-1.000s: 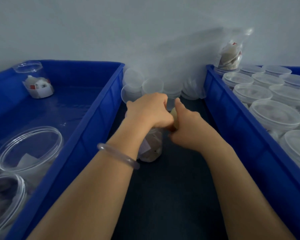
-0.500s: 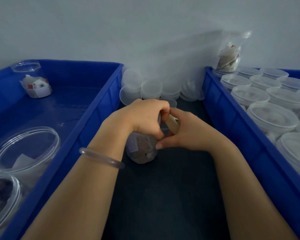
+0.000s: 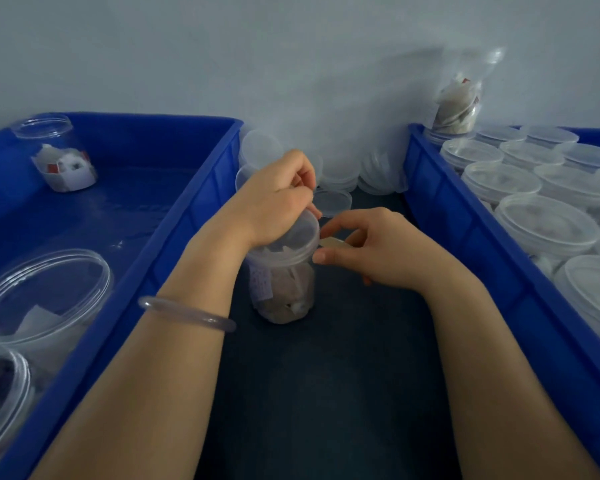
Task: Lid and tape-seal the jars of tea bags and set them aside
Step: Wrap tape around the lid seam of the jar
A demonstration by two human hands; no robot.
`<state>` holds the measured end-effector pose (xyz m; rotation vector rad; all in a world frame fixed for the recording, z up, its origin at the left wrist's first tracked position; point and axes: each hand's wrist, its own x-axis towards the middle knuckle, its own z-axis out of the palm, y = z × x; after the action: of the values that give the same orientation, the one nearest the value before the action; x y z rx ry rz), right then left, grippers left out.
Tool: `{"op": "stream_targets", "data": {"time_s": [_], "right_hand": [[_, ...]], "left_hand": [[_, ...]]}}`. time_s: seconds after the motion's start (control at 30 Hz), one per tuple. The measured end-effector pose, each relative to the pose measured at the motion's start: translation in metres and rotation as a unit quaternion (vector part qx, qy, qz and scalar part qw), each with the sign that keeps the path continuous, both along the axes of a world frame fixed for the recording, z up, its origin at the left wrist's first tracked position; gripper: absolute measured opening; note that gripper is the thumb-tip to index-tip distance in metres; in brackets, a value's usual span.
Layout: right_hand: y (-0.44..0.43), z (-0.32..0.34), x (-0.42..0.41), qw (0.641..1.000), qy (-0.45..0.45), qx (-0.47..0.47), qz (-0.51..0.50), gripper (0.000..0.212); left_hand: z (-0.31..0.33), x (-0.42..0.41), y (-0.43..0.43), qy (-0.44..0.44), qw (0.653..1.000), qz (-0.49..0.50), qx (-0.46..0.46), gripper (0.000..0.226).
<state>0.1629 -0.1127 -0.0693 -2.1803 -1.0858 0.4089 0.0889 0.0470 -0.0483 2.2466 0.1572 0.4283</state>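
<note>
A clear plastic jar (image 3: 283, 289) of tea bags stands on the dark table between two blue crates, with a translucent lid (image 3: 298, 237) on top. My left hand (image 3: 274, 199) curls over the lid's far rim and holds it. My right hand (image 3: 371, 251) sits just right of the jar. It pinches a beige tape roll (image 3: 335, 242) whose end meets the lid's edge, and the thumb tip touches the jar's side.
The left blue crate (image 3: 187, 216) holds several open jars, one jar (image 3: 61, 157) at its far corner. The right blue crate (image 3: 465, 230) is packed with lidded jars. Loose lids (image 3: 333, 202) pile against the wall behind the jar. A bag of tea bags (image 3: 459, 102) stands at the back right.
My left hand rose onto the lid's far rim, uncovering the lid. My right hand drew back to the right with the tape roll against the lid's edge.
</note>
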Motion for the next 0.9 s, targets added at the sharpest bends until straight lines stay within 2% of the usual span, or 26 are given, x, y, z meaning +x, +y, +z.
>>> {"op": "stream_targets", "data": {"time_s": [0.13,0.27,0.33,0.4,0.43,0.47,0.53,0.6,0.73,0.9], "right_hand": [[0.002,-0.004,0.000,1.000,-0.019,0.002,-0.009,0.041],[0.004,-0.011,-0.002,1.000,0.009,0.016,0.003,0.043],[0.004,-0.012,-0.001,0.999,0.030,0.026,0.011,0.052],[0.004,-0.012,-0.001,0.998,0.041,0.028,0.028,0.056],[0.003,-0.012,-0.002,0.998,0.039,0.032,0.036,0.049],[0.003,-0.011,-0.003,0.998,0.036,0.039,0.040,0.038],[0.003,-0.011,-0.004,0.998,0.032,0.047,0.041,0.027],[0.002,-0.010,-0.004,0.998,0.023,0.028,0.054,0.041],[-0.007,-0.003,-0.003,0.995,0.071,0.018,0.071,0.056],[-0.011,0.000,0.002,0.998,0.041,0.010,0.048,0.061]], "left_hand": [[0.003,0.000,-0.003,0.000,0.999,-0.023,0.022,0.014],[0.005,-0.002,-0.004,0.010,0.999,-0.023,0.025,0.018],[0.006,-0.006,-0.007,-0.010,1.000,-0.027,0.005,0.020],[0.002,-0.012,-0.012,-0.090,0.992,0.022,0.085,0.011],[-0.004,-0.014,-0.014,-0.114,0.980,0.068,0.149,0.006],[-0.010,-0.018,-0.018,-0.101,0.967,0.120,0.199,0.021],[-0.023,-0.025,-0.029,0.024,0.951,0.184,0.246,0.067],[-0.031,-0.031,-0.032,0.073,0.940,0.183,0.279,0.096],[-0.022,-0.036,-0.014,0.070,0.964,0.103,0.236,0.106],[-0.019,-0.041,-0.005,0.084,0.974,0.048,0.206,0.114]]}}
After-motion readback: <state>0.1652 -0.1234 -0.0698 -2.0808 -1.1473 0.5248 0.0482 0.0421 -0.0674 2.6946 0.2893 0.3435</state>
